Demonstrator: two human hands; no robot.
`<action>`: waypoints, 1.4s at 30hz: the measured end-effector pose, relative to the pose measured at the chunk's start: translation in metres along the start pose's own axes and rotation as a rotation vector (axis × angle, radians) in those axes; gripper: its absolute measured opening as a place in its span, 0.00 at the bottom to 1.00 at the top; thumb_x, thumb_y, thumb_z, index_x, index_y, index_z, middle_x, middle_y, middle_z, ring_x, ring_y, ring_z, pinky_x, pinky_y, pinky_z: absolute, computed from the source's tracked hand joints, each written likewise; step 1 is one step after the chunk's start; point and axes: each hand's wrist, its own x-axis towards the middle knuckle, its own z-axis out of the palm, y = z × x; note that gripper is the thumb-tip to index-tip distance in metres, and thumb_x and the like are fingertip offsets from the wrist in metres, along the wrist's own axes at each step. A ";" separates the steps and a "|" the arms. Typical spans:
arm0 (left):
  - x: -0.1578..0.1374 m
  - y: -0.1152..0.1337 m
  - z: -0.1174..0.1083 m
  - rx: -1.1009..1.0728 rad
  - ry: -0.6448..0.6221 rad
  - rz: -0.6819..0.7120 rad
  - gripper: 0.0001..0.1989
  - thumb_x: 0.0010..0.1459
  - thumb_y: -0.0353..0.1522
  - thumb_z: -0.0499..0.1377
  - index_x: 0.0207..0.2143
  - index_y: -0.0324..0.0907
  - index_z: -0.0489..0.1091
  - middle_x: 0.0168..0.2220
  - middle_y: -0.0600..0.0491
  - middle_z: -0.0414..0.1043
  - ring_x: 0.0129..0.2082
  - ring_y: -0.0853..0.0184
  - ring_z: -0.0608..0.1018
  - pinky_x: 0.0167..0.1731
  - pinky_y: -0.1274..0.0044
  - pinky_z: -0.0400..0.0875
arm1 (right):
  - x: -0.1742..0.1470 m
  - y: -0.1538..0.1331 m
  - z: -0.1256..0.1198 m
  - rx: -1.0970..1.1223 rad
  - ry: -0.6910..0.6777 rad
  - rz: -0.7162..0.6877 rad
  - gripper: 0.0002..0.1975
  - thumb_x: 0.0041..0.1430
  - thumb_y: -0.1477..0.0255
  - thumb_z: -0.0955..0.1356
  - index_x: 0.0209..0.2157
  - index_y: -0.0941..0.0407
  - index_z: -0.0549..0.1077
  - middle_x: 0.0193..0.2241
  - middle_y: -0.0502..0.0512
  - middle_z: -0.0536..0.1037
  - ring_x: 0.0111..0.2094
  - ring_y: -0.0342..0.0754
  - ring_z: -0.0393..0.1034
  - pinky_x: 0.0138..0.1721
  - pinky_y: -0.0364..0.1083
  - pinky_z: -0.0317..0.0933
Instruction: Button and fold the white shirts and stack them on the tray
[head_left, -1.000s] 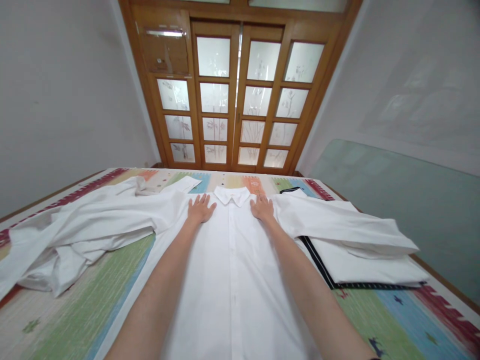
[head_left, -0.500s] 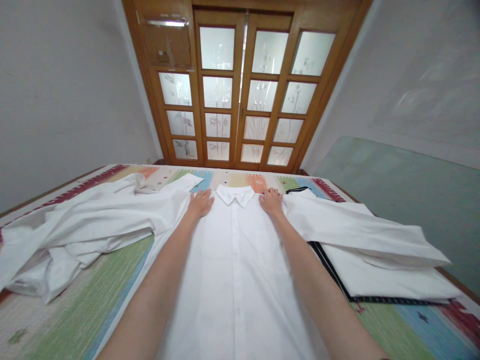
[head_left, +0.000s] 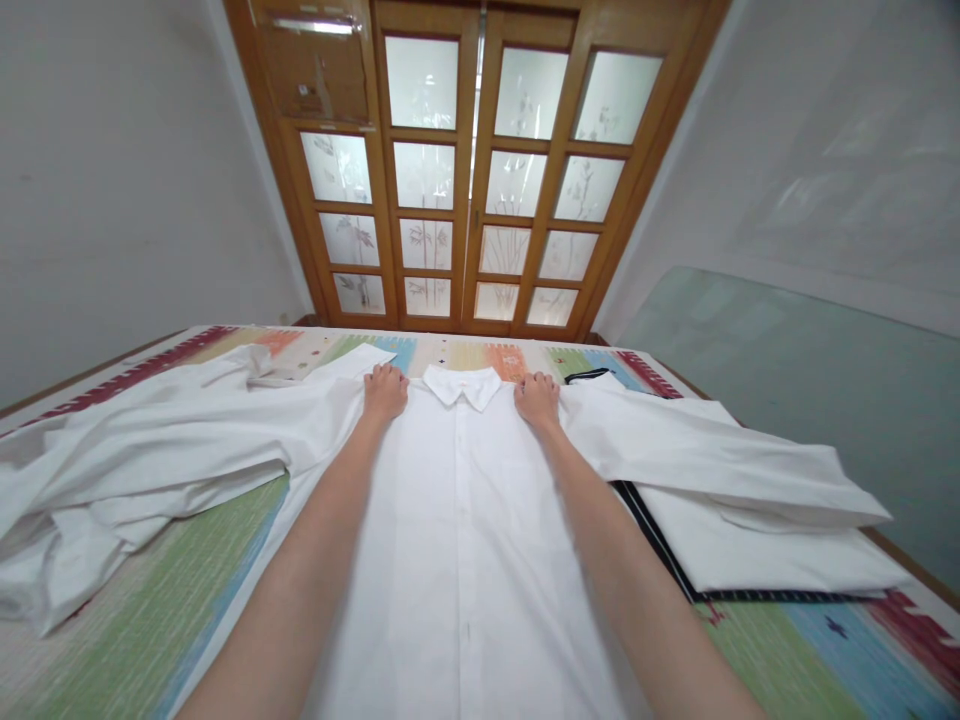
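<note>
White shirt (head_left: 461, 520) lies front-up under L hand (head_left: 386, 390) & R hand (head_left: 538, 397), each curled on a shoulder, prob. grasping cloth, tho fingertips are hidden. From the grip its body runs back twd the person, long axis btwn the arms, w/ collar (head_left: 442, 384) btwn the hands, abt equally near both; R sleeve (head_left: 712, 465) lies over a folded white garment (head_left: 780, 562) on the striped cover (head_left: 187, 570). No brand, label or writing legible.
</note>
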 end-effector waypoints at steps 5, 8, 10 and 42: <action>-0.003 0.002 -0.003 0.019 -0.003 -0.024 0.15 0.65 0.34 0.47 0.43 0.40 0.71 0.50 0.41 0.71 0.54 0.50 0.67 0.51 0.63 0.61 | -0.001 0.000 -0.001 0.005 -0.011 0.024 0.17 0.66 0.70 0.58 0.48 0.61 0.73 0.48 0.68 0.73 0.51 0.59 0.61 0.49 0.52 0.53; -0.003 0.001 -0.003 0.014 -0.033 -0.043 0.17 0.65 0.35 0.45 0.45 0.41 0.71 0.52 0.40 0.69 0.56 0.49 0.66 0.52 0.61 0.60 | -0.001 0.002 -0.002 0.015 -0.014 0.041 0.17 0.67 0.70 0.58 0.48 0.60 0.73 0.49 0.68 0.73 0.52 0.59 0.61 0.49 0.53 0.53; -0.002 0.001 -0.002 0.011 -0.045 -0.052 0.17 0.65 0.35 0.45 0.46 0.41 0.71 0.52 0.40 0.69 0.56 0.49 0.65 0.52 0.61 0.60 | -0.002 0.002 -0.002 0.018 -0.013 0.062 0.17 0.67 0.70 0.58 0.48 0.59 0.73 0.49 0.68 0.73 0.51 0.60 0.61 0.49 0.53 0.52; -0.073 0.000 -0.029 0.064 -0.305 0.004 0.30 0.67 0.40 0.39 0.67 0.35 0.53 0.69 0.41 0.49 0.68 0.53 0.53 0.64 0.61 0.50 | -0.064 -0.011 -0.025 -0.002 -0.282 0.104 0.37 0.68 0.58 0.52 0.66 0.74 0.50 0.68 0.72 0.49 0.69 0.59 0.43 0.66 0.53 0.38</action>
